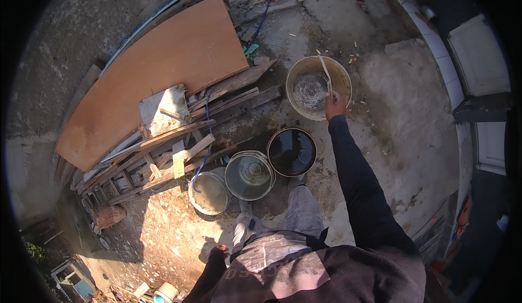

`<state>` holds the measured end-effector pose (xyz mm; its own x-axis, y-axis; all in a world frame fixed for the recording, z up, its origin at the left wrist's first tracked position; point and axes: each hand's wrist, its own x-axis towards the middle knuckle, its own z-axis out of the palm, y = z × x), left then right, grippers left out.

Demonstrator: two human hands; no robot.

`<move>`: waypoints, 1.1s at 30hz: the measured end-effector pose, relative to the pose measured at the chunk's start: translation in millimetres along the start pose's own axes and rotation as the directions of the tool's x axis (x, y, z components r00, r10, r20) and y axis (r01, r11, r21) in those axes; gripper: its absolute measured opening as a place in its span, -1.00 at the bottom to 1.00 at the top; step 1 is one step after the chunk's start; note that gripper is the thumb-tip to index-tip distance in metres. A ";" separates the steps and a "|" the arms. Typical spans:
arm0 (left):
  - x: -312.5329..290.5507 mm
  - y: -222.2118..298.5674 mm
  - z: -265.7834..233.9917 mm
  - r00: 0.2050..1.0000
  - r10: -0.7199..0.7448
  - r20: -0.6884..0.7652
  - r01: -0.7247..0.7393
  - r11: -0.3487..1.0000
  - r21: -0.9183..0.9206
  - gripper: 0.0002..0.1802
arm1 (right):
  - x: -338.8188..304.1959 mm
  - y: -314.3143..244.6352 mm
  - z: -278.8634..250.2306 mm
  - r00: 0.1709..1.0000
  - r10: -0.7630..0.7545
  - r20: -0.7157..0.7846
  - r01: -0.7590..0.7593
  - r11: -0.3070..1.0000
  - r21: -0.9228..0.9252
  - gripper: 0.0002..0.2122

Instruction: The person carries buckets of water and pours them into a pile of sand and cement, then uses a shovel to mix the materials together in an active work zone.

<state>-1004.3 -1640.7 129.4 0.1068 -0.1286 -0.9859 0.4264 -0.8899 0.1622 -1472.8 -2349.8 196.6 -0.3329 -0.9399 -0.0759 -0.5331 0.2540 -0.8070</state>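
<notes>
The right hand (335, 106) reaches forward on a long, dark-sleeved arm, and its fingers are curled closed around the pale handle (327, 72) of a wide cream bucket (310, 92). This bucket is in front of the person and a little to the right, with its opening toward the camera; inside, the bottom is stained with grey and the walls are dirty. Whether its base touches the ground, I cannot tell. The left hand (220, 250) hangs low beside the trousers (305, 211), apart from the buckets; its fingers are partly hidden, so I cannot tell if they are spread or pressed together. Between the cream bucket and the person's feet, three smaller containers stand in a slanting row: a round bucket with dark liquid (269, 161), just beside it a grey-green bucket (235, 179), and at the left a pale bucket (204, 209), into which a blue hose (203, 164) hangs down. To the left of this row lies a heap of wooden pieces (157, 146), and behind the heap a large orange-brown board (163, 69) leans near the rough wall (70, 47).
</notes>
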 end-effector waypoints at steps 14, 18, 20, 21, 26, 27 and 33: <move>-46.8 8.9 192.3 0.945 -0.137 -0.297 0.218 0.941 0.259 -0.78 | 99.9 145.1 138.8 0.952 0.294 0.085 -0.290 0.955 -0.057 -0.70; -15.4 -30.3 166.7 0.899 -0.291 -0.327 0.412 0.814 0.409 -0.79 | 111.7 170.4 138.5 0.848 0.396 0.353 -0.484 0.850 0.208 -0.81; -4.5 -41.2 118.1 0.909 -0.287 -0.302 0.415 0.691 0.592 -0.80 | 85.4 133.1 162.2 0.767 0.469 0.439 -0.626 0.698 0.348 -0.88; 2.1 -38.5 107.2 0.988 -0.153 0.013 0.059 0.459 0.886 -0.78 | 79.1 122.9 166.1 0.765 0.487 0.422 -0.631 0.697 0.340 -0.89; 119.8 73.8 24.8 0.928 0.363 -0.088 -0.170 0.620 0.766 -0.80 | 85.2 154.0 131.8 0.804 0.459 0.378 -0.591 0.685 0.425 -0.91; 145.6 100.2 -2.5 0.887 0.369 -0.279 -0.096 0.737 0.669 -0.79 | 82.0 166.8 134.0 0.795 0.518 0.316 -0.605 0.710 0.360 -0.82; 301.9 281.4 -39.8 0.667 0.621 -0.410 0.092 0.478 0.874 -0.27 | 133.6 300.8 64.9 0.757 0.631 0.168 -0.595 0.773 -0.223 -0.61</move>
<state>-816.3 -1912.4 -121.0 0.7049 -0.4591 -0.5408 -0.5709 -0.8196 -0.0483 -1627.1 -2413.8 -94.2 -0.4579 -0.5897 -0.6653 -0.3871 0.8059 -0.4479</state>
